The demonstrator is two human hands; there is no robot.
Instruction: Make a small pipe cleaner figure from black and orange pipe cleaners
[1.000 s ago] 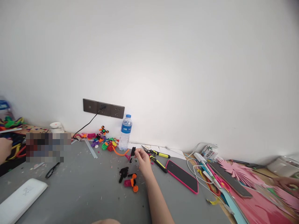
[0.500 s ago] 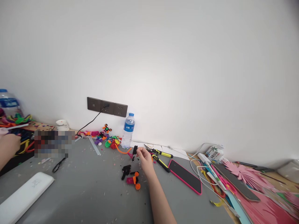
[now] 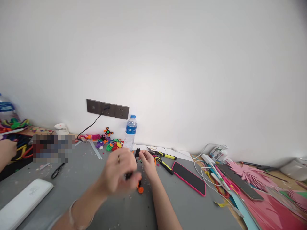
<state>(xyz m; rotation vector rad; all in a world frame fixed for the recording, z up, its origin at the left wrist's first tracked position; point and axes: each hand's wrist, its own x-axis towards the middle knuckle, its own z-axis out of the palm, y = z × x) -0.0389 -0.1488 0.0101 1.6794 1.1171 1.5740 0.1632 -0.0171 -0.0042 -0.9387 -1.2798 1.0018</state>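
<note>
My right hand (image 3: 148, 163) pinches a short black fuzzy pipe-cleaner piece (image 3: 137, 153) above the grey tabletop. My left hand (image 3: 118, 172), smeared by motion, hangs in front of it with curled fingers and the thumb lower down; its fingertips do not show clearly. Behind the left hand, black fuzzy bits (image 3: 129, 175) and an orange coiled piece (image 3: 140, 190) lie on the table, partly covered. Yellow-and-black pliers (image 3: 165, 166) rest just right of my right hand.
A water bottle (image 3: 130, 131) stands against the wall beside colourful pipe-cleaner figures (image 3: 115, 145). To the right lie a pink-cased phone (image 3: 189, 179), cables and pink paper (image 3: 249, 172). A white case (image 3: 26, 201) is at front left. Another person's hand (image 3: 7, 153) shows at the far left.
My left hand has come into view from below and now covers part of the black and orange pieces. My right hand stays nearly in place with the black piece.
</note>
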